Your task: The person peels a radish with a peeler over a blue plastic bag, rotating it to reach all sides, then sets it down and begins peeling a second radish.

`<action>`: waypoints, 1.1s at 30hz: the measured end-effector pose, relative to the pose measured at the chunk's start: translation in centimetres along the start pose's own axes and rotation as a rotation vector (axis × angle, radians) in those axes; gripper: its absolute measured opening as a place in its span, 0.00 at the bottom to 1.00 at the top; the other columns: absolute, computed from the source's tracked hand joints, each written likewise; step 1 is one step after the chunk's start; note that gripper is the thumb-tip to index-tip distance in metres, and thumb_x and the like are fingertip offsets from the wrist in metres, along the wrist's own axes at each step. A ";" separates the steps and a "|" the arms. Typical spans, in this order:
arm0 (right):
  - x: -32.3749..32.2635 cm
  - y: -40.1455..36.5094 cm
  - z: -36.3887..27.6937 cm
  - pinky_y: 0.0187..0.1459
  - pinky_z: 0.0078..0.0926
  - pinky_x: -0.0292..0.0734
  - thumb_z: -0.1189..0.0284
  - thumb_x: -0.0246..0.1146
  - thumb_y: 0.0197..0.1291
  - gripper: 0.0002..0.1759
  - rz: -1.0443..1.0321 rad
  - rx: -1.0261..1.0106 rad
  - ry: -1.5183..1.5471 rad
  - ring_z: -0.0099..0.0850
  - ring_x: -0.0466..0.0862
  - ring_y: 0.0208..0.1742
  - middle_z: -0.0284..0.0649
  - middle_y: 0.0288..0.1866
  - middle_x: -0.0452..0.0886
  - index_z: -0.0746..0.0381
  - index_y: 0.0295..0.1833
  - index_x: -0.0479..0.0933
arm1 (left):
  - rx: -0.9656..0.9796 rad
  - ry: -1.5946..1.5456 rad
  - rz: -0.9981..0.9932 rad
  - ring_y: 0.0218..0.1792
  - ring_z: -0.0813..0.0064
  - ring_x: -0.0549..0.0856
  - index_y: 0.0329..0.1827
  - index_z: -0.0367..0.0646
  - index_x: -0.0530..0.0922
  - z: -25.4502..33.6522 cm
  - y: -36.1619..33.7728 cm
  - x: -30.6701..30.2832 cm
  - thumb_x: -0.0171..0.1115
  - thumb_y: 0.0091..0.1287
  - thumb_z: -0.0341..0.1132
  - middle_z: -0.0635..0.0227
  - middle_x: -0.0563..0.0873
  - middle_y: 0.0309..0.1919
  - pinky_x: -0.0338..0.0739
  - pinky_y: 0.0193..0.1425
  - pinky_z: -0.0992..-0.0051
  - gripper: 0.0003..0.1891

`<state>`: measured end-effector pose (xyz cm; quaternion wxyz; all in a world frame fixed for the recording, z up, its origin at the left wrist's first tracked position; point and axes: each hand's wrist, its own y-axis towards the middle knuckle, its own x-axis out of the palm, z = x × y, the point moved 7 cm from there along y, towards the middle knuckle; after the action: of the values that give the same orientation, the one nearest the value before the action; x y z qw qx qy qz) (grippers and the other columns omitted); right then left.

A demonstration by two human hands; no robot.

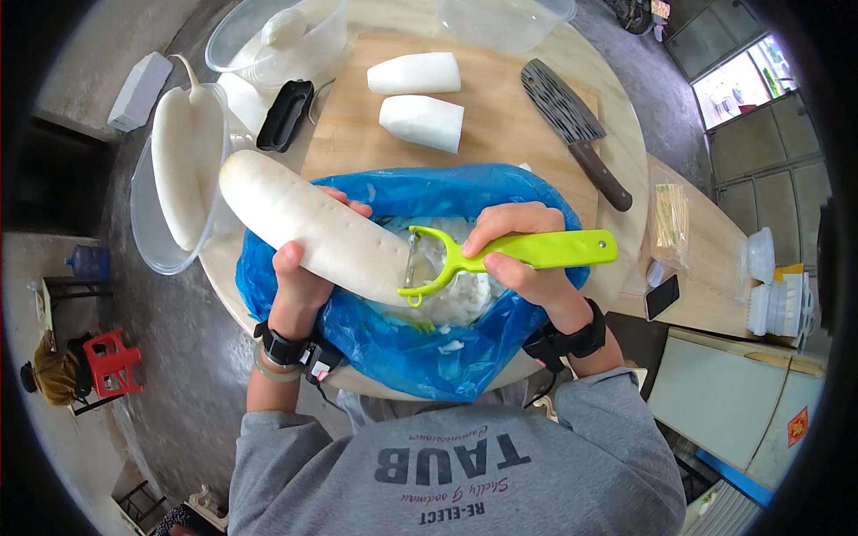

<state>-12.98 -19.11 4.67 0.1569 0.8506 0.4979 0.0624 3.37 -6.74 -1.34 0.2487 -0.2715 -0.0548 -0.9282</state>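
Two cut radish pieces (420,121) and a cleaver (576,134) lie on the cutting board (500,125) ahead of you, with bare board between them. The blue bag (402,357) fills the near edge.

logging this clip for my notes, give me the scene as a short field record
left hand: grips the long white radish over the blue bag
right hand: holds the green peeler, blade against the radish
bag contents: white peelings
cutting board: two peeled radish pieces and a cleaver
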 end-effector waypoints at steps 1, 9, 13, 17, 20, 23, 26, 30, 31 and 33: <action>0.1 -0.1 -0.1 0.27 0.16 0.71 0.77 0.59 0.39 0.04 -0.016 0.002 -0.011 0.23 0.77 0.23 0.37 0.22 0.79 0.64 0.25 0.77 | 0.000 0.002 -0.001 0.45 0.62 0.79 0.50 0.36 0.67 -0.1 0.0 0.1 0.64 0.38 0.59 0.54 0.78 0.41 0.75 0.49 0.64 0.41; 0.1 0.0 -0.4 0.24 0.17 0.69 0.76 0.58 0.37 0.03 -0.176 0.020 -0.111 0.26 0.76 0.21 0.38 0.19 0.77 0.64 0.21 0.76 | 0.052 0.041 0.069 0.42 0.62 0.79 0.48 0.36 0.68 0.5 0.0 -0.4 0.62 0.37 0.61 0.53 0.78 0.39 0.76 0.45 0.65 0.41; -1.5 -0.2 0.3 0.24 0.17 0.68 0.75 0.58 0.41 0.04 -0.054 0.012 0.055 0.24 0.76 0.20 0.38 0.19 0.77 0.65 0.21 0.75 | 0.096 0.060 0.125 0.41 0.62 0.80 0.48 0.35 0.68 1.0 0.0 -0.8 0.61 0.37 0.62 0.53 0.79 0.37 0.77 0.44 0.65 0.42; -2.4 -1.0 1.0 0.26 0.17 0.69 0.72 0.59 0.53 0.10 0.221 -0.052 0.228 0.20 0.75 0.23 0.36 0.22 0.79 0.66 0.24 0.76 | 0.070 0.070 0.037 0.40 0.63 0.80 0.47 0.35 0.68 0.8 0.0 -0.3 0.59 0.39 0.64 0.54 0.79 0.37 0.77 0.43 0.67 0.42; -2.0 -1.0 0.4 0.29 0.15 0.69 0.71 0.60 0.57 0.09 0.314 -0.081 0.097 0.18 0.75 0.26 0.35 0.25 0.79 0.67 0.28 0.77 | 0.032 0.036 -0.019 0.40 0.65 0.80 0.47 0.35 0.68 0.6 -0.3 0.3 0.57 0.41 0.68 0.56 0.78 0.36 0.77 0.42 0.69 0.43; -1.0 -0.7 1.0 0.31 0.12 0.69 0.73 0.60 0.57 0.06 0.199 0.058 0.032 0.17 0.75 0.29 0.35 0.29 0.80 0.65 0.36 0.77 | 0.049 -0.028 -0.045 0.39 0.67 0.80 0.46 0.35 0.68 0.2 -0.5 0.3 0.53 0.42 0.71 0.58 0.77 0.34 0.77 0.40 0.71 0.44; 0.5 -0.5 2.1 0.32 0.14 0.71 0.75 0.59 0.56 0.13 0.084 0.279 0.049 0.17 0.77 0.29 0.34 0.31 0.80 0.62 0.48 0.72 | 0.090 -0.037 -0.079 0.36 0.68 0.80 0.45 0.36 0.67 0.3 -0.5 0.3 0.51 0.43 0.74 0.59 0.76 0.34 0.77 0.39 0.72 0.45; 1.2 0.2 -0.1 0.30 0.22 0.74 0.77 0.61 0.51 0.16 -0.043 -0.028 -0.260 0.29 0.82 0.28 0.39 0.28 0.79 0.61 0.47 0.72 | 0.131 -0.011 -0.118 0.28 0.69 0.78 0.41 0.38 0.66 0.8 -0.2 1.2 0.50 0.40 0.76 0.62 0.73 0.32 0.76 0.31 0.74 0.44; 1.0 0.0 -0.5 0.29 0.21 0.74 0.78 0.62 0.50 0.15 -0.015 -0.093 -0.295 0.28 0.81 0.26 0.38 0.28 0.79 0.61 0.45 0.72 | 0.124 0.001 -0.120 0.25 0.70 0.77 0.39 0.39 0.65 0.9 -0.2 1.5 0.51 0.39 0.77 0.63 0.71 0.31 0.75 0.27 0.75 0.45; 0.8 -0.6 -1.0 0.27 0.17 0.72 0.79 0.64 0.47 0.14 0.043 -0.222 -0.359 0.26 0.80 0.23 0.37 0.27 0.79 0.60 0.42 0.73 | 0.091 -0.044 -0.213 0.26 0.69 0.79 0.40 0.40 0.65 1.0 -0.2 2.7 0.56 0.36 0.76 0.65 0.71 0.31 0.77 0.28 0.75 0.45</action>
<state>-13.38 -17.96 5.42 0.3345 0.8360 0.4337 -0.0321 1.80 -7.46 0.92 0.1593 -0.2729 -0.1309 -0.9397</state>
